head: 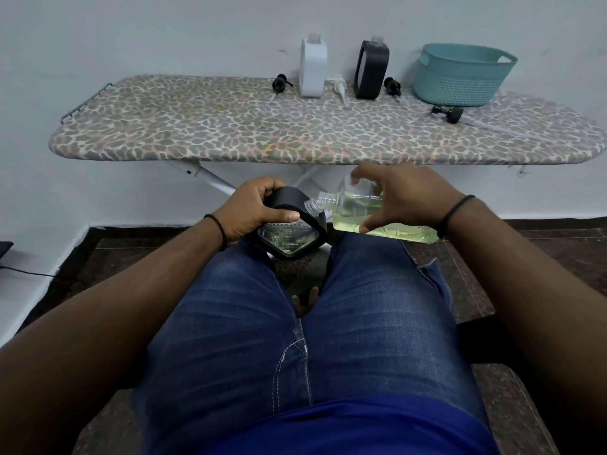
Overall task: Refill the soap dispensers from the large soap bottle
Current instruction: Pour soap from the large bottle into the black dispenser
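My left hand [254, 208] grips a black-cased soap dispenser [289, 234] above my lap, its clear neck tilted to the right. My right hand [400, 197] holds the large clear soap bottle [364, 211] of yellow-green liquid, lying almost level, with its open threaded mouth against the dispenser's neck. On the ironing board [230, 126] stand a white dispenser [312, 68] and a second black dispenser [371, 70], both without pumps.
Loose pump heads lie on the board: black ones [281, 83], [392, 85], [448, 113] and a white one [340, 87]. A teal basket [460, 75] sits at the board's back right. My knees are below, and a white wall is behind.
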